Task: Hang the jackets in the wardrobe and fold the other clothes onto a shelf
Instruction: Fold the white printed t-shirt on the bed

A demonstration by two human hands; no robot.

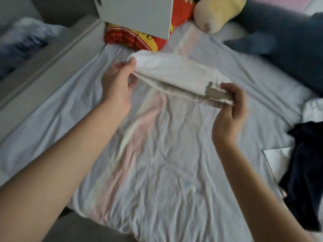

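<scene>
**Folded white garment (174, 74) held above the bed sheet (157, 163)**

I see my left hand (118, 82) pinching one end of the garment and my right hand (232, 105) gripping the other, fingers curled round it. A dark garment (305, 172) lies on the bed's right side.

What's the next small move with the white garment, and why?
Probably bring the left hand toward the right hand to halve the white garment: it looks like a folded strip, pinched at both ends and held above the bedsheet.
</scene>
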